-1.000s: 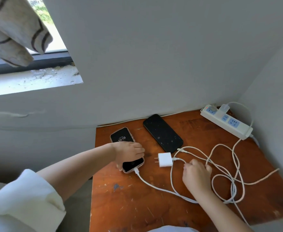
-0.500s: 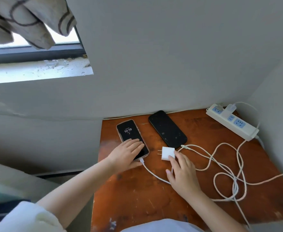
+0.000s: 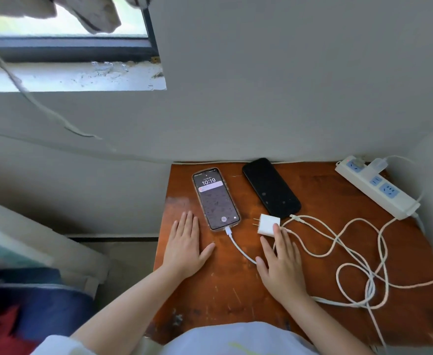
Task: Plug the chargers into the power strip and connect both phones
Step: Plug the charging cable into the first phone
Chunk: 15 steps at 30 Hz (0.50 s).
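Your right hand [image 3: 282,262] lay spread, fingertips touching the white charger [image 3: 269,224] just right of the lit phone [image 3: 215,198], probably to lift it toward the power strip [image 3: 378,189]; your left hand [image 3: 184,248] rested flat, empty.

daylight from window [image 3: 64,24], overexposed | soft shadows | wide-angle edge bending | left edge blurred

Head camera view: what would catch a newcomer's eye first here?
The lit phone showing 10:19, a white cable in its near end, lies beside a dark phone at the table's back. The right hand touches a loose white charger, and the left hand lies flat. A power strip sits far right.
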{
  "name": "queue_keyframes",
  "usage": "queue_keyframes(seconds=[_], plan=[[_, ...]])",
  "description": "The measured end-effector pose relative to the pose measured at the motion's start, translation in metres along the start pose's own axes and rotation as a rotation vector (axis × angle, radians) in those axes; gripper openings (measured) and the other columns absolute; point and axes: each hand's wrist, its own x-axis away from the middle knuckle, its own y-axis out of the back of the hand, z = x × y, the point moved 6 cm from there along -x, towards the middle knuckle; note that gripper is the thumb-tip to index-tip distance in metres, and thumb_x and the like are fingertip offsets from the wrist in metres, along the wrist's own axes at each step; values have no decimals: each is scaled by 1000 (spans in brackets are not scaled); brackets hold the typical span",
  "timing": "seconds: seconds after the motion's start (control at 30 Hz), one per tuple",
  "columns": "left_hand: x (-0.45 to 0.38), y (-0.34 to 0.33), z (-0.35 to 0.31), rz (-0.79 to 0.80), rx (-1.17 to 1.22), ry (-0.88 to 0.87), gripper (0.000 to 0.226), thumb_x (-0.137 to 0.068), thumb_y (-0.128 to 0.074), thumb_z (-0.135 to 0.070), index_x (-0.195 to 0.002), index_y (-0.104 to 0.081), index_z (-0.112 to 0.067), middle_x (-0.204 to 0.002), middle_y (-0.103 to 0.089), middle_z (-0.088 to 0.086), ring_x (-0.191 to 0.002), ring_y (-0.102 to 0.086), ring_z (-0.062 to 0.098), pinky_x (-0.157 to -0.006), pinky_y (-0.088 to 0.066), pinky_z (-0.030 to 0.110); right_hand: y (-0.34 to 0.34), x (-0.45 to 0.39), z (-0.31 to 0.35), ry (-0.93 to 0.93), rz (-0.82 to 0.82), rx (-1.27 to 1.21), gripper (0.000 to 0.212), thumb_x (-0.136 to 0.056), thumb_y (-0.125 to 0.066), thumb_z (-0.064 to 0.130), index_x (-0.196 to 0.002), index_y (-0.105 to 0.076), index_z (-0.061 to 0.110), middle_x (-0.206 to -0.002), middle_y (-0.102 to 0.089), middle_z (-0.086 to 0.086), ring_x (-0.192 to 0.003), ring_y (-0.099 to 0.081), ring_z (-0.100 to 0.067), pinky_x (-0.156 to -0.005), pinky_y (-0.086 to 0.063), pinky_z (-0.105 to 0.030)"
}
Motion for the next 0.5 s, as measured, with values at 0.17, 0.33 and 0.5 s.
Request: queue_keyframes(seconds=[0.17,0.33,0.5], plan=[[0,-1,-1,-3,6,0,80,-87,-17,-63,-142,6,-9,-154,7,12,-141,13,22,-108,15,32,3,0,1,-6,30,39,85,-93,6,48,-103,-69,8,-124,-59,-23,-110,-58,-41,-81,-51,-53],[-1,0,-1,0,-3,-2,80,-87,-18,-62,-141,6,-8,-154,7,11,-141,13,22,-109,15,32,2,0,2,-25,58,24,58,-96,-20,41,-108,-66,7,-130,-54,-24,-116,-53,-42,-87,-47,-54],[0,1,-2,2,-8,1,79,-87,-18,-62,-142,6,-9,-154,8,11,-140,13,22,-108,15,31,-2,-1,-1,4,15,-15,45,-73,-75,23,-112,-63,6,-135,-48,-24,-122,-47,-43,-93,-42,-57]])
